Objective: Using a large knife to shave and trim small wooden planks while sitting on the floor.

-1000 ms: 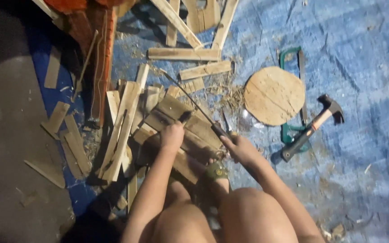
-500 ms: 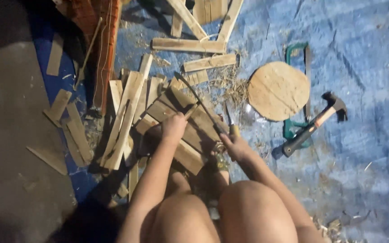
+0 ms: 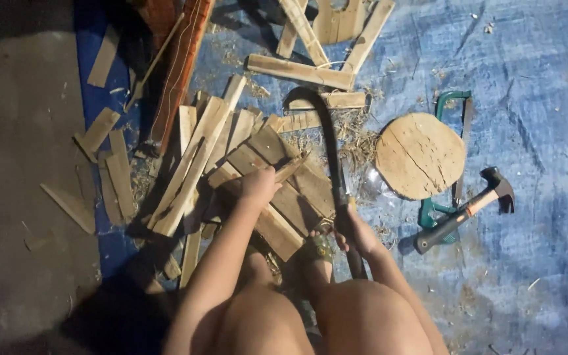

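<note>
I am squatting over a heap of planks (image 3: 277, 177) on the blue tarp (image 3: 534, 131), and my right hand (image 3: 356, 233) is wrapping tight around the handle of a long curved blade (image 3: 327, 141). The blade is running up and away from me, almost straight along my line of sight, and at its far end it is hooking over to the left, toward the planks lying higher up. Its long axis is lying near upright in the view, leaning a little left at the top. I judge it stiff and fairly heavy toward the hooked tip, so I am holding it low on the handle, well clear of the edge; a grip further up would be risky.

My left hand (image 3: 258, 184) is closing on a thin wood strip (image 3: 290, 169), pinching its near end. The strip is pointing up and to the right, toward the blade, and is lying over the stacked planks. It looks light, dry and splintery, likely to split along the grain, so the end is the safe place to hold it, fingers back from the blade's path.

A round wooden disc (image 3: 419, 154) is lying to my right, with a green saw (image 3: 451, 158) partly under it and a hammer (image 3: 468, 209) just beside them.
</note>
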